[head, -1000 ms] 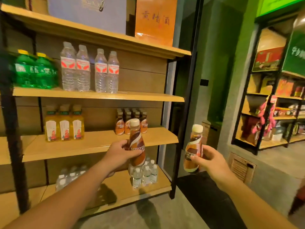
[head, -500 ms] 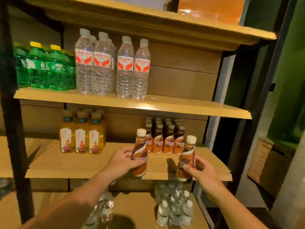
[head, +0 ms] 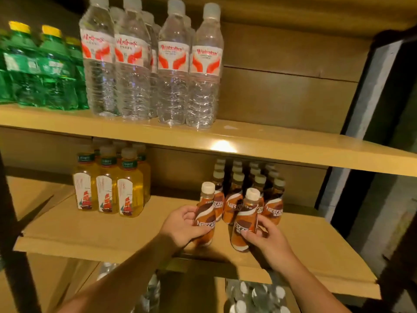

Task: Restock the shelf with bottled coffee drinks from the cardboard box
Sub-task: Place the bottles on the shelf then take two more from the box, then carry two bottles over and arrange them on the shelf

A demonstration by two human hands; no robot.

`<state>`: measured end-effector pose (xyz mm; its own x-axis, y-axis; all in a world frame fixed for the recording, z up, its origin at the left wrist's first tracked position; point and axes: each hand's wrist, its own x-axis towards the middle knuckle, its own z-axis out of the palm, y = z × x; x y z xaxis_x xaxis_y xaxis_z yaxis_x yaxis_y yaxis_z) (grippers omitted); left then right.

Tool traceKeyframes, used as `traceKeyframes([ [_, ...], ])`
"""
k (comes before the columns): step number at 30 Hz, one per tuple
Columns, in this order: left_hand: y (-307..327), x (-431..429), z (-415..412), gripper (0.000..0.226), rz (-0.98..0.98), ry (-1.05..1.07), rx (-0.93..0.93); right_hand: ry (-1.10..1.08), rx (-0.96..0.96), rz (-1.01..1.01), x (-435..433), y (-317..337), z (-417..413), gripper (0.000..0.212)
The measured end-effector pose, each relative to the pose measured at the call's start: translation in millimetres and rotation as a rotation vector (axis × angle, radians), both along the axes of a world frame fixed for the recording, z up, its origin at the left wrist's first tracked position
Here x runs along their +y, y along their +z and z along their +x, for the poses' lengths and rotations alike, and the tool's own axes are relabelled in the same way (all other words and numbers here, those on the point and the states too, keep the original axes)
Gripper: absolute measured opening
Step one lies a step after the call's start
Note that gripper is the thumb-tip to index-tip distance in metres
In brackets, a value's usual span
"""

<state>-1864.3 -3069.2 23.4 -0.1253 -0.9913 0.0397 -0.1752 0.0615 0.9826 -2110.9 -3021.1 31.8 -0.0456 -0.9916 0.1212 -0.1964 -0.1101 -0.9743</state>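
Wooden middle board (head: 90,233) bearing rows of coffee bottles (head: 274,206) at four o'clock, yellow tea bottles (head: 108,188) at eight o'clock, upper board (head: 270,141) bearing clear water bottles (head: 171,75) at twelve o'clock, green bottles (head: 45,71) at ten o'clock

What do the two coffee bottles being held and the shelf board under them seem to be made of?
Left coffee bottle and right coffee bottle: probably clear plastic, since brown liquid shows above a glossy printed sleeve; caps look matte off-white plastic. Shelf board: tan, smooth, likely laminated wood board, though painted metal cannot be ruled out; its faint sheen suggests a satin finish.
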Motion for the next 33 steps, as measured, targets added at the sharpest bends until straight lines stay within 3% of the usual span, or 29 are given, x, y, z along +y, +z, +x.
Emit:
traceKeyframes([
  [11,0.6,-37.8,-15.6,0.054,0.030,0.010,-0.082,-0.009,-0.052,-0.059,-37.8,-9.4,4.8,0.041],
  [15,-5.7,-42.3,-16.7,0.035,0.003,-0.074,0.030,-0.001,-0.061,-0.061,-43.7,-15.3,5.4,0.035],
  [20,-15.7,-35.4,-15.9,0.041,-0.089,-0.100,0.183,0.012,-0.059,-0.067,-45.6,-18.3,2.2,0.038],
  [33,-25.0,-33.4,-13.2,0.052,-0.176,-0.111,0.180,0.078,-0.079,-0.077,-43.4,-19.0,1.3,0.040],
])
